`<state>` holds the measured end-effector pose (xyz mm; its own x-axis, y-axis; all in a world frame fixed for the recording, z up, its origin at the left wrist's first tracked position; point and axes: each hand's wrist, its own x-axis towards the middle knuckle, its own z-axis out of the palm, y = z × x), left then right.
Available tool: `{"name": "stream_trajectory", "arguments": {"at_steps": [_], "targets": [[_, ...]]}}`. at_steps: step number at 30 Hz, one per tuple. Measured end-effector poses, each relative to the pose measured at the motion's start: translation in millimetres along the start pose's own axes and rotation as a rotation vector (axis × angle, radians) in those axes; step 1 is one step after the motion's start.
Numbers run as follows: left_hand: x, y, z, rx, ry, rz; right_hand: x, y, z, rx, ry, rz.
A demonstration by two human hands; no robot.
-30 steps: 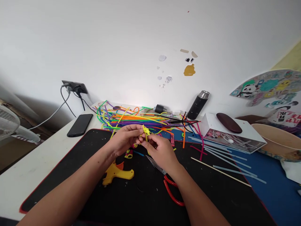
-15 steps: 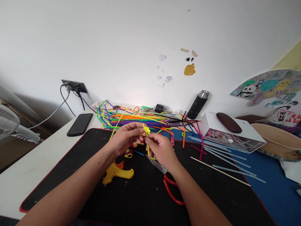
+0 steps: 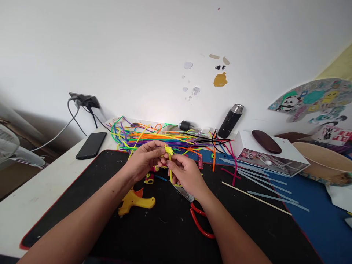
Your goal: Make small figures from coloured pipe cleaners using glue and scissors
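A yellow pipe cleaner (image 3: 168, 149), bunched at its top, is between my two hands above the black mat. My left hand (image 3: 145, 158) pinches the bunched part between thumb and fingers. Closed on the same piece just below and to the right is my right hand (image 3: 185, 172); a loose length hangs down past its fingers and bends at the bottom. Under the right hand lie scissors with red handles (image 3: 199, 222), their blades partly hidden. A yellow glue gun (image 3: 139, 201) rests on the mat below my left wrist.
Behind the hands lies a heap of coloured pipe cleaners (image 3: 162, 139). A black phone (image 3: 91, 145) is at the left. To the right are a wooden stick (image 3: 255, 198), clear glue sticks (image 3: 269, 183), a white box (image 3: 275, 157) and a black flask (image 3: 231, 121).
The hands stay in nearly the same place on the yellow pipe cleaner, with only slight finger movement. The whole view has shifted a little.
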<state>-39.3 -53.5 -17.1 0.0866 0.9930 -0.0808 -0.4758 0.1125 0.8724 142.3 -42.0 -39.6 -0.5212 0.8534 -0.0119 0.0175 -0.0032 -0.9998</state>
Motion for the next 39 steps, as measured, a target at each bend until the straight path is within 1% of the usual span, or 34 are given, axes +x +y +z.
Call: {"name": "stream_trajectory", "arguments": {"at_steps": [3,8,14,23,28,32,39], "targets": [[0.1,-0.7,0.1,0.01,-0.002,-0.01,0.3,-0.9,0.2,0.027,0.018,-0.007],[0.3,-2.8,-0.7,0.03,0.002,-0.03,0.8,-0.9,-2.2,0.041,0.093,-0.051],[1.4,-3.8,-2.9,0.04,-0.005,-0.112,-0.7,1.1,-2.2,-0.129,0.192,-0.165],[2.5,-6.8,-6.0,0.062,-0.047,-0.174,-2.0,3.8,-2.6,-0.206,0.216,-0.204],[1.0,-7.0,-3.0,0.114,-0.067,-0.156,-0.8,6.0,-3.2,-0.23,0.244,-0.219],[0.5,-7.6,-2.1,0.205,-0.064,-0.123,0.4,8.5,-3.9,-0.235,0.262,-0.226],[0.1,-9.9,-1.8,0.4,-0.05,-0.003,1.6,8.6,-4.4,-0.2,0.239,-0.196]]}}
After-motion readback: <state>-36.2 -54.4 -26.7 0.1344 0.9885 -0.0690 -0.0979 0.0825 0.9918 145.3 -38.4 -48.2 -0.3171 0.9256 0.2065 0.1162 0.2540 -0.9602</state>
